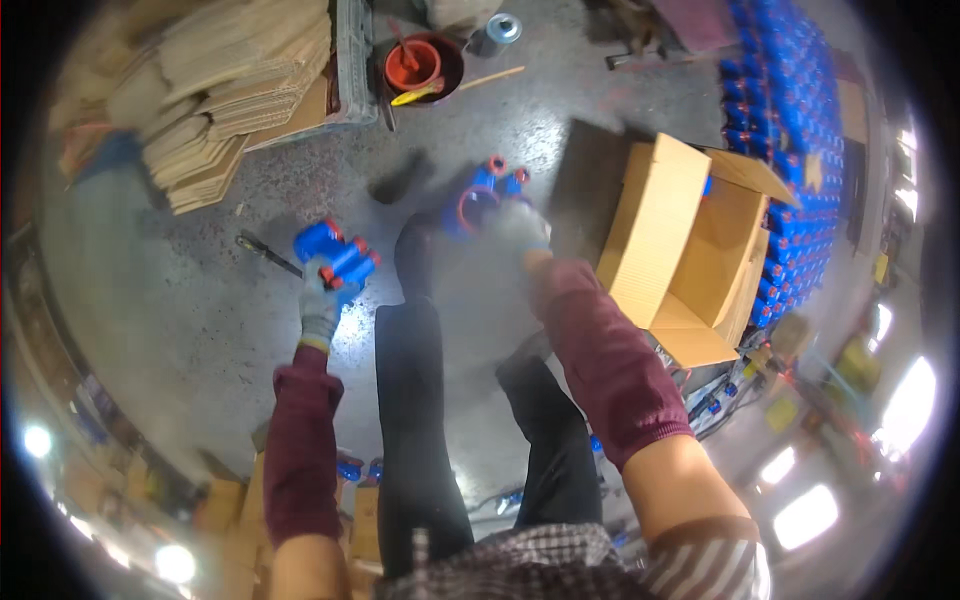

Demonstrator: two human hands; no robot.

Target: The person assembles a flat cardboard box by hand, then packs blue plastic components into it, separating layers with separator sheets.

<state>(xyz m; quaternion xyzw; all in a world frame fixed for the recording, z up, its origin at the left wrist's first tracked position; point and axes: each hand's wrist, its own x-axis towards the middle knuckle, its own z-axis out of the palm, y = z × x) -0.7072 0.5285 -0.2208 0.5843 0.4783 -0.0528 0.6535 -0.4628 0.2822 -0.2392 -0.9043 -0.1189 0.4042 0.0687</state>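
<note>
Underfoot, a speckled grey concrete floor [200, 320], smooth and faintly glossy, filling most of the view. At 3 o'clock, a dense wall of stacked blue bottles [800, 150] with red caps, curving along the rim. Just beside that stack, toward 2 o'clock, an open corrugated cardboard box [690, 260], tan, flaps raised, interior bare where visible. At 11 o'clock, a heap of flattened cardboard sheets [220, 90], ribbed edges fanned out. At 12 o'clock, a dark round tub [448, 70] holding a red-orange bucket [412, 65], with a small metal cylinder [497, 32] near it.

Near centre, two dark trouser legs [420, 400] stretched forward, maroon sleeves on either side.

Left hand [320, 305], in a pale knit glove, closed around a cluster of small blue bottles [337, 255] with red caps, raised at about 9 o'clock from centre, well apart from the box. Right hand [520, 228], likewise gloved and blurred, clenched on a second blue bottle bunch [482, 198], red-capped and plastic-looking, held just above centre, near the box's left wall but not touching it.

Beside the left cluster, a thin dark tool [268, 255] lying flat on the floor.
</note>
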